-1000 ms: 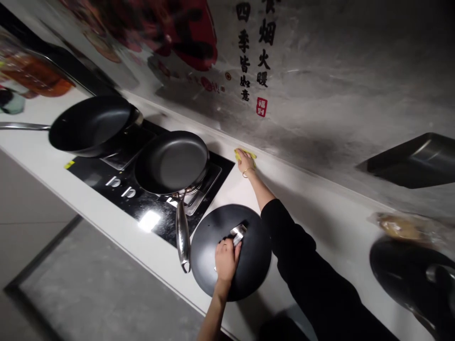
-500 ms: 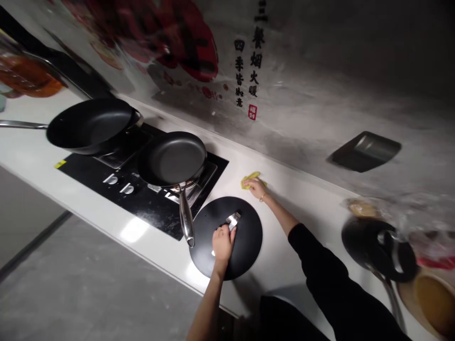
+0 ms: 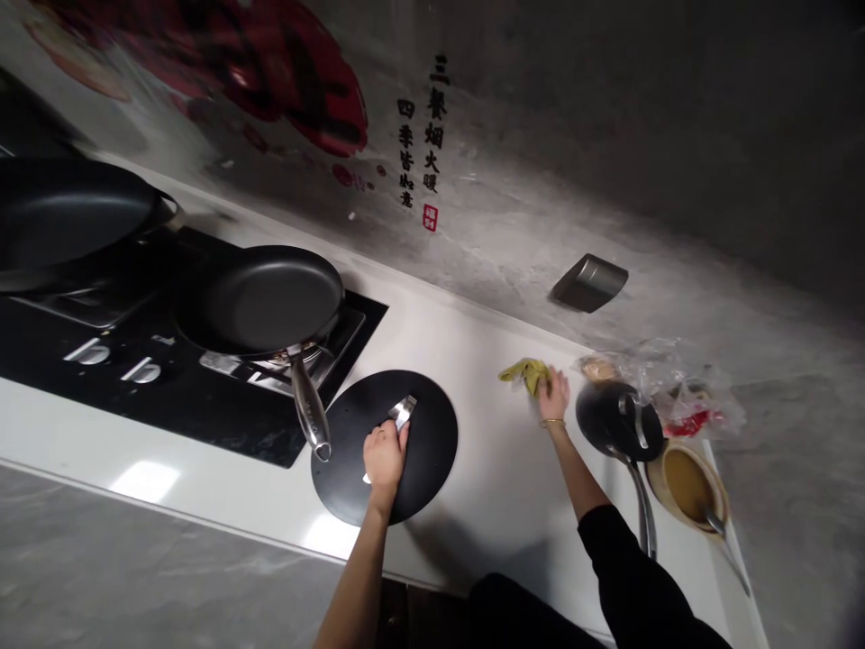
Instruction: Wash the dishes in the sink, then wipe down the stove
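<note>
My left hand (image 3: 385, 453) is closed round the metal handle of a round black lid (image 3: 429, 460) on the white countertop (image 3: 483, 478). To the right and further back, my right hand (image 3: 554, 397) grips a yellow-green cloth (image 3: 525, 373) at the counter surface. The cloth bunches out to the left of the fingers. A black frying pan (image 3: 270, 302) sits on the near burner, its steel handle pointing toward me and ending close to the lid's left edge.
A larger black pan (image 3: 68, 212) stands on the gas hob (image 3: 223, 424) at the left. On the right are a small black lidded pan (image 3: 608, 419), a bowl (image 3: 686, 482) with a spoon, and plastic bags (image 3: 676, 379). A dark box (image 3: 591, 284) is fixed to the wall.
My right hand has swept right along the counter with the cloth, toward the small pan. The left hand keeps its hold on the lid handle. The whole view has turned rightward.
</note>
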Demonstrator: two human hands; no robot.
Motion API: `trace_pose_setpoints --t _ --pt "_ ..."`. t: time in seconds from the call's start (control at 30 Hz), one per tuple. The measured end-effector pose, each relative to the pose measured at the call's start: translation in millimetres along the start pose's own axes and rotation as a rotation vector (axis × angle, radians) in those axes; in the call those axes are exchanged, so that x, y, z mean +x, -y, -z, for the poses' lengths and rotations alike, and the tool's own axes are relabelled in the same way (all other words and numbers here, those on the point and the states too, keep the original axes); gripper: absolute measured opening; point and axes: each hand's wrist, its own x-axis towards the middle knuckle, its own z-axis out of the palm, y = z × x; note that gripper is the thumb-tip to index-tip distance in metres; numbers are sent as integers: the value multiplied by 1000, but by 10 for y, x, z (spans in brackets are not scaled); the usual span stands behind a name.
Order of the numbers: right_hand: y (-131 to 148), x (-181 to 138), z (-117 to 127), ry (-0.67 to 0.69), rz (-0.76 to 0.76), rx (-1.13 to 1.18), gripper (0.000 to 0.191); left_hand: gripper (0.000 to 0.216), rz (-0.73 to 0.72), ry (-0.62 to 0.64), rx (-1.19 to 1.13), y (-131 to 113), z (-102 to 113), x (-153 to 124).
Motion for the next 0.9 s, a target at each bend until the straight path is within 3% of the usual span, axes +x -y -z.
trace_pose_setpoints --t 0.1,0.23,0.33,0.43,0.57,0.63,0.7,0.77,0.9 --pt "159 -12 -270 138 -8 -74 59 42 2 2 -3 2 -12 -2" --pt "543 289 -565 162 -179 -70 63 41 4 15 11 22 -49 -15" --pt "995 541 -764 167 -166 -3 63 41 11 21 33 35 -67 -29" --pt "1635 482 -1072 205 58 72 52 40 27 36 33 33 -67 -33" --pt "2527 -41 -1468 489 573 95 47 41 49 53 18 9 -32 -8" --pt "2775 -254 -1541 571 806 136 49 42 54 69 9 8 10 10" --pt "2774 -299 -1516 582 950 165 51 43 52 84 12 21 79 27" --pt "2508 -165 -1408 542 921 145 54 43 53 86 6 36 186 49" --pt "1529 343 -1017 304 467 -23 58 42 111 59 -155 0 494 133"
